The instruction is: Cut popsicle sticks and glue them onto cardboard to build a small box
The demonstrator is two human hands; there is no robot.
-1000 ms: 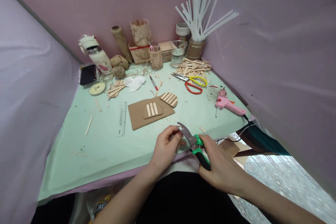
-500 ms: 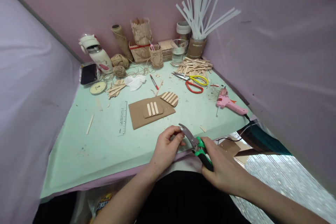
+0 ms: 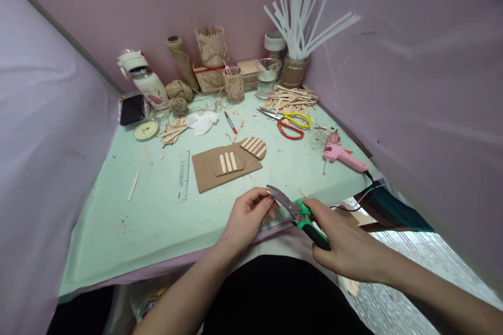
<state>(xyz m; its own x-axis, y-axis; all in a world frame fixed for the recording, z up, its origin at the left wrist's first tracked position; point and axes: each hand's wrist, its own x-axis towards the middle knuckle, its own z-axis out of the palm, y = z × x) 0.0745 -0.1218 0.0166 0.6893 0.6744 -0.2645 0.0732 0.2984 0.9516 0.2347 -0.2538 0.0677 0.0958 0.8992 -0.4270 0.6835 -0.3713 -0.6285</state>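
Note:
My right hand (image 3: 346, 243) is wrapped round the green and black handles of a pair of pruning shears (image 3: 310, 222). Their curved grey blades reach to the fingertips of my left hand (image 3: 251, 212), above the table's front edge. Thumb and forefinger of that hand are pinched together by the blade tip; whatever lies between them is too small to make out. Beyond the hands lies a brown cardboard sheet (image 3: 204, 180). On it rests a small cardboard piece with three pale sticks (image 3: 228, 162), and a rounded striped piece (image 3: 254, 147) overlaps its far right corner.
Left of the cardboard is a clear ruler (image 3: 183, 175). Scissors (image 3: 288, 120) and a pile of wooden sticks (image 3: 291, 98) lie farther back, and a pink glue gun (image 3: 343, 156) at the right. Twine balls (image 3: 179, 91), a bottle (image 3: 149, 86) and stick-covered holders (image 3: 212, 47) stand along the back.
My right hand and the shears' handles have shifted a little to the right. The blade tip stays at my left fingertips, and the things on the table lie as before.

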